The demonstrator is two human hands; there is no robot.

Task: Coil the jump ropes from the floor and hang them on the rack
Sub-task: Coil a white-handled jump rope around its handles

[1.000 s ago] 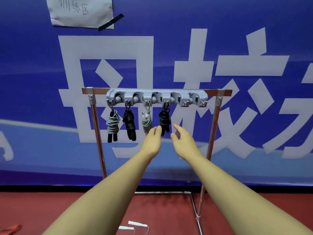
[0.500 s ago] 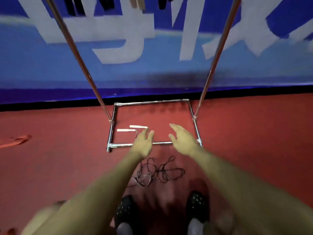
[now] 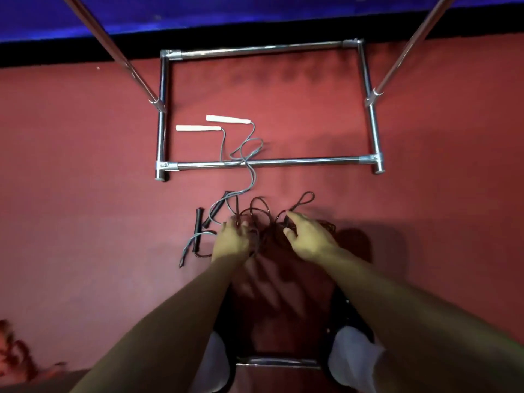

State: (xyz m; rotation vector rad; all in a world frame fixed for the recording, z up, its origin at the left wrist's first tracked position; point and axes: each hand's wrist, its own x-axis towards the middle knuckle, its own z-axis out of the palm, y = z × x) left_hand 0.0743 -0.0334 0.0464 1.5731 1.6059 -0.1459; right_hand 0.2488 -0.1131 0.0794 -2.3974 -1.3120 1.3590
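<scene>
Now both hands are reaching into the tangled thin black jump rope on the red floor. Left hand grip is curling over its strands; right hand grip is pinching a loop, while the grey white-handled rope is lying just beyond.

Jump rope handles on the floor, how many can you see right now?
4: two white handles lie inside the rack base; two black handles lie left of the left hand. More may hide under the hands.
</scene>
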